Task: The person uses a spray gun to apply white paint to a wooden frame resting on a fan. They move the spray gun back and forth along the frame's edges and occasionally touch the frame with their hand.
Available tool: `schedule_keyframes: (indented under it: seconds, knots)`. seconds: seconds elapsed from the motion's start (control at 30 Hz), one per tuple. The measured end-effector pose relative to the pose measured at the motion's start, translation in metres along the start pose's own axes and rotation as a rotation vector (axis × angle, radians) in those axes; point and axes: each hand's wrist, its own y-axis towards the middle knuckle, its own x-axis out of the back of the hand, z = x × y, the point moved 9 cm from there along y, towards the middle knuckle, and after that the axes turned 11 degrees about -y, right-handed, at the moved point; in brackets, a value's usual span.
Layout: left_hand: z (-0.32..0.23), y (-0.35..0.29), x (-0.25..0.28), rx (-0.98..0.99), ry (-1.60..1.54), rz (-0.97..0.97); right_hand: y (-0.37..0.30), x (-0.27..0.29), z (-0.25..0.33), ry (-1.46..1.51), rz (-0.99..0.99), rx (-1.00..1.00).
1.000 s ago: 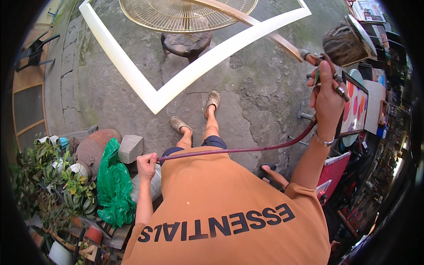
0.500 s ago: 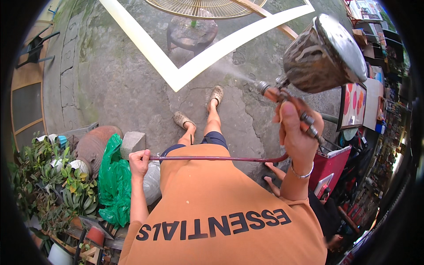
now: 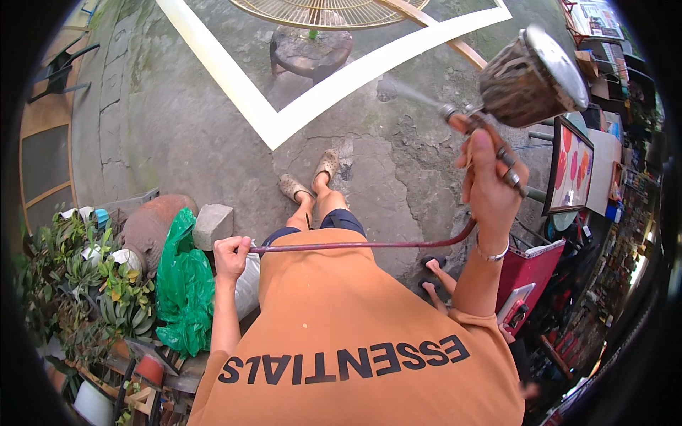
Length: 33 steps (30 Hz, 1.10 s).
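My right hand (image 3: 490,174) is wrapped round a spray gun (image 3: 490,135), raised on the right. A metal paint cup (image 3: 522,85), streaked brown and grey, sits tilted on top of the gun. From its nozzle a pale mist (image 3: 412,94) streams left toward a white frame (image 3: 341,89), whose near corner points at me. My left hand (image 3: 231,257) is closed on a dark red air hose (image 3: 341,248), which stretches across my waist and curves up toward my right hand.
A round wire rack (image 3: 320,14) and a wooden bar (image 3: 433,25) lie behind the frame, above a stone stool (image 3: 312,53). At left are potted plants (image 3: 106,291), a green plastic bag (image 3: 185,298) and a concrete block (image 3: 213,225). Another person's foot (image 3: 435,263) shows at right, near a red box (image 3: 529,273).
The spray gun and my right hand have moved right and slightly up, away from the frame's corner. My left hand has shifted slightly right, still holding the hose. My feet have moved a little left.
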Motion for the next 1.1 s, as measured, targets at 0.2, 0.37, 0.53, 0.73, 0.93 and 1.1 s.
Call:
schedule_keyframes:
  seconds: [0.2, 0.37, 0.53, 0.73, 0.93, 1.1]
  knots:
    - [-0.020, 0.002, -0.031, 0.019, -0.044, 0.004, 0.063, 0.037, -0.035, -0.032, -0.145, -0.024]
    - [-0.025, -0.002, -0.048, 0.014, -0.073, -0.014, 0.108, 0.068, -0.057, -0.117, -0.319, 0.035]
    - [-0.023, -0.006, -0.051, 0.010, -0.104, -0.017, 0.118, 0.096, -0.059, -0.258, -0.524, 0.071]
    - [-0.016, -0.005, -0.016, 0.002, -0.067, -0.053, 0.062, 0.059, -0.042, -0.076, -0.289, -0.079]
    - [0.013, -0.009, 0.037, 0.017, 0.018, -0.035, -0.011, 0.018, -0.016, 0.029, -0.107, -0.155]
    - [0.022, -0.013, 0.059, -0.007, 0.025, -0.007, -0.053, -0.014, 0.007, 0.071, -0.013, -0.139]
